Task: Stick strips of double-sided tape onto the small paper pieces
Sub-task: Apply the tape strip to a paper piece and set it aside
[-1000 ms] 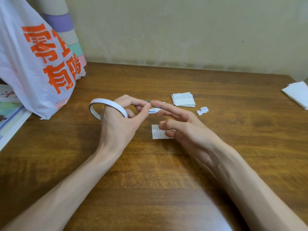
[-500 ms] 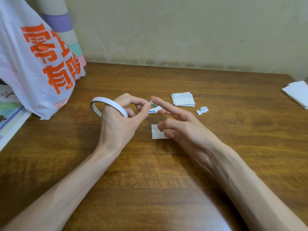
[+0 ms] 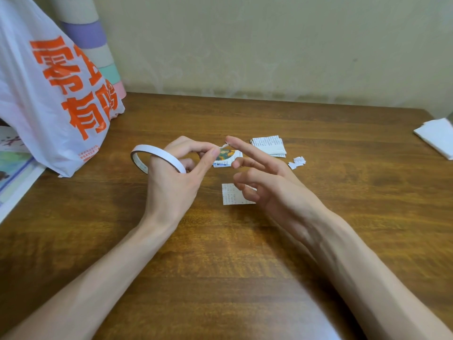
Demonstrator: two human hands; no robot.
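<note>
Soft, even indoor light; faint shadows under the forearms; wide-angle bending at edges.

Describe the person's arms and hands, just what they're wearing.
Nothing is worn. Both forearms are bare with no sleeve in view, and the left hand and right hand show no gloves, rings, watch or bracelets. Only a white tape roll loops round the left hand.

A dark brown wooden table with glossy, streaked grain (image 3: 318,229) runs back to a plain, pale yellowish plaster wall (image 3: 269,45), stained and scuffed along its foot. Soft, even light leaves a dull sheen on the near tabletop
</note>
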